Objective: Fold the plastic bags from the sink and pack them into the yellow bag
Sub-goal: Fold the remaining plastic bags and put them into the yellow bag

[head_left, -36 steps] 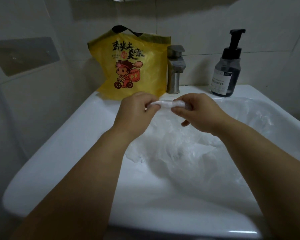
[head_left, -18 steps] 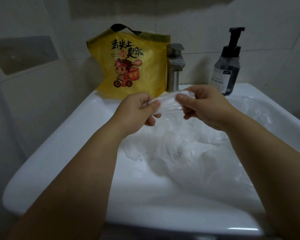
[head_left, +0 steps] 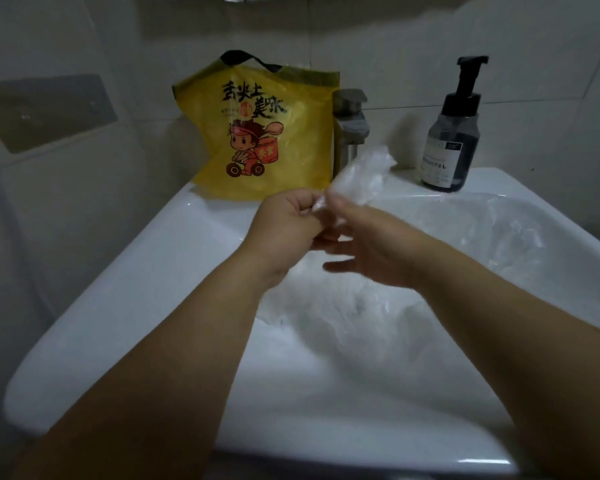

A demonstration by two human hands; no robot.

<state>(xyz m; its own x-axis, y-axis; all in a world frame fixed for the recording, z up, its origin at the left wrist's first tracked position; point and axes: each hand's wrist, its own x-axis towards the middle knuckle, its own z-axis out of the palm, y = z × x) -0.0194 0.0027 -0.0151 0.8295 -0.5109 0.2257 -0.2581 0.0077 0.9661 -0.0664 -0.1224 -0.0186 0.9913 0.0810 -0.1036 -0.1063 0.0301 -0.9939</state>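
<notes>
Both hands work above the white sink (head_left: 118,289), in front of its rear ledge.

1. Left hand (head_left: 291,226): fingers curled inward, thumb and fingertips pinching the lower end of the folded plastic bag (head_left: 361,178).
2. Right hand (head_left: 371,244): blurred. Its upper finger lies against the folded plastic bag just beside the left-hand pinch, and its lower fingers extend straight toward the left hand. Whether it grips the bag cannot be told.
3. Folded plastic bag: a narrow clear strip, rising from between the two hands and tilted up toward the right, its free end in the air in front of the faucet (head_left: 350,126).
4. Loose plastic bags (head_left: 378,323): crumpled clear film filling the basin below and to the right of the hands.
5. Yellow bag (head_left: 267,133): upright on the rear ledge against the tiled wall, just left of the faucet — black handle at the top, cartoon print facing forward.

A dark soap dispenser (head_left: 451,133) stands on the ledge to the right of the faucet — well apart from the hands.
</notes>
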